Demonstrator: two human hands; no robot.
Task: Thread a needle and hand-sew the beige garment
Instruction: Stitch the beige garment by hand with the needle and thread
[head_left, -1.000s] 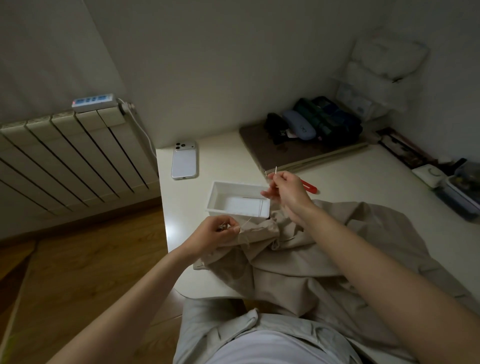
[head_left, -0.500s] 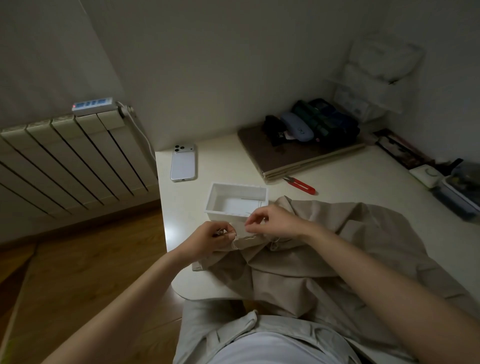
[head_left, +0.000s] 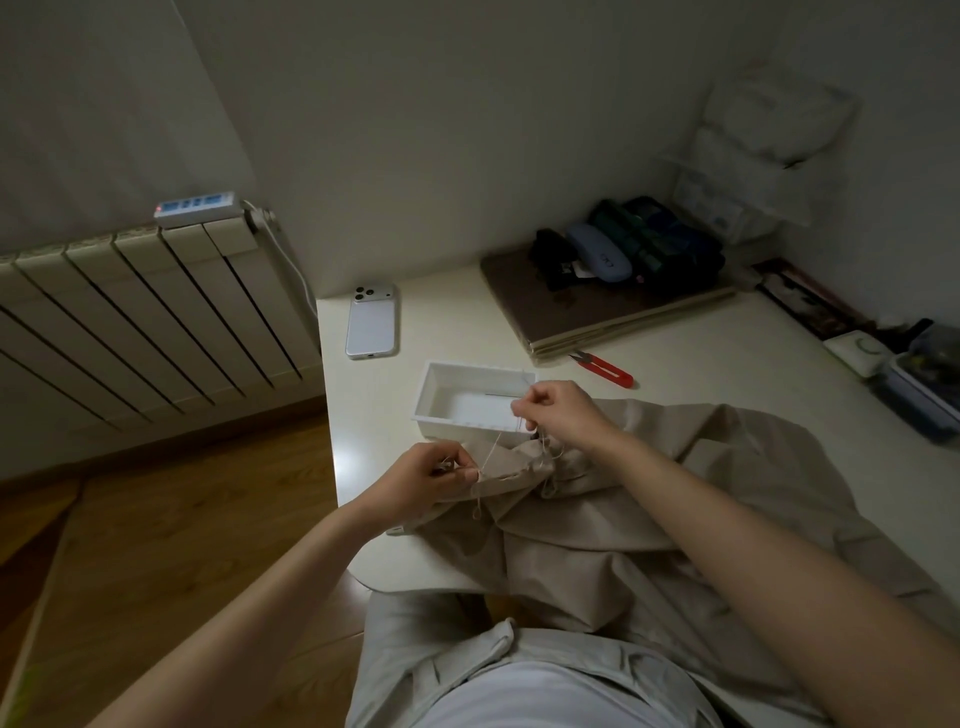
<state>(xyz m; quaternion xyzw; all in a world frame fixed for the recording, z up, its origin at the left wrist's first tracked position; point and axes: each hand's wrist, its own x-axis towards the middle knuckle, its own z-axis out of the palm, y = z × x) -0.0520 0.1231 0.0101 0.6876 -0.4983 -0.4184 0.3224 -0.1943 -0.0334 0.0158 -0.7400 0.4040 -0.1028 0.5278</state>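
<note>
Right hand (head_left: 556, 410) raised pulling thread (head_left: 491, 453), garment (head_left: 649, 499) bunched

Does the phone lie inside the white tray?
No, the phone lies flat on the table, apart from the white tray.

garment (head_left: 597, 519) 1 | tray (head_left: 423, 395) 1 | phone (head_left: 371, 322) 1 | threads (head_left: 491, 451) maybe 2

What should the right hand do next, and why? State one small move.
Probably draw the right hand up and away to pull the thread snug. Its grip pinches the thread above the white tray, loose loops lie on the beige garment, and the left hand pinches the garment's edge, which should steady it.
</note>
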